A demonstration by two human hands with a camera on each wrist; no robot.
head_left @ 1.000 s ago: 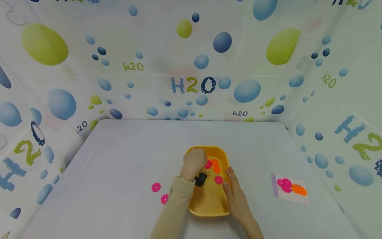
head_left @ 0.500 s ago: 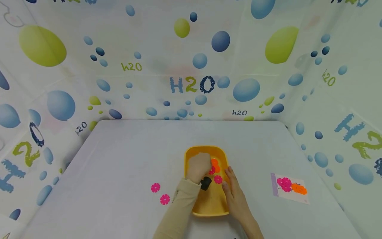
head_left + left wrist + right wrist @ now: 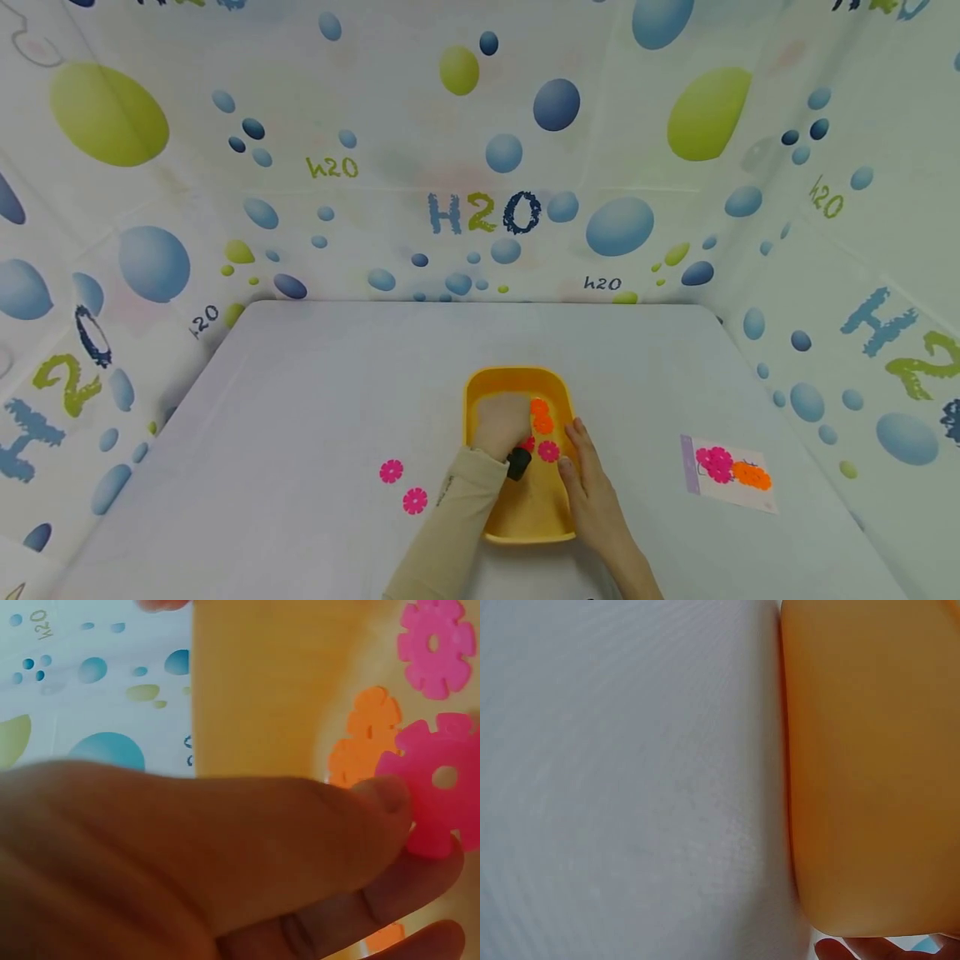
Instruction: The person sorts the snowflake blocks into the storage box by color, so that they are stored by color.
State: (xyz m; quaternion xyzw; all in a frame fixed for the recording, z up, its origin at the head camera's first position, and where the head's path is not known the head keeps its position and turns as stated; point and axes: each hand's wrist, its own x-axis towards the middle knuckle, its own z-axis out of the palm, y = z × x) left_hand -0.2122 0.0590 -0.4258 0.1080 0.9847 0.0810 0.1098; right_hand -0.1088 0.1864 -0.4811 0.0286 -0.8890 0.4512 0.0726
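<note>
My left hand [image 3: 501, 425] reaches down inside a yellow tray [image 3: 517, 377]. In the left wrist view, its thumb and a finger pinch a pink notched plastic disc [image 3: 431, 817] with a hole in the middle. Beyond that lie another pink disc [image 3: 459, 664] and orange notched pieces [image 3: 369, 724] on the tray's floor. The head view shows the orange pieces [image 3: 542, 421] and a pink disc [image 3: 548, 452] right of the left hand; its fingertips are hidden there. My right hand [image 3: 596, 504] rests against the tray's right side, fingers straight.
Two loose pink discs [image 3: 391, 472] lie on the white table [image 3: 315, 400] left of the tray. A card [image 3: 750, 498] with a pink and orange picture lies at the right. A patterned sheet [image 3: 405, 150] hangs around the back and sides.
My left hand has shifted right and slightly toward me inside the tray, uncovering the tray's upper left rim. My right hand stays against the tray's side.
</note>
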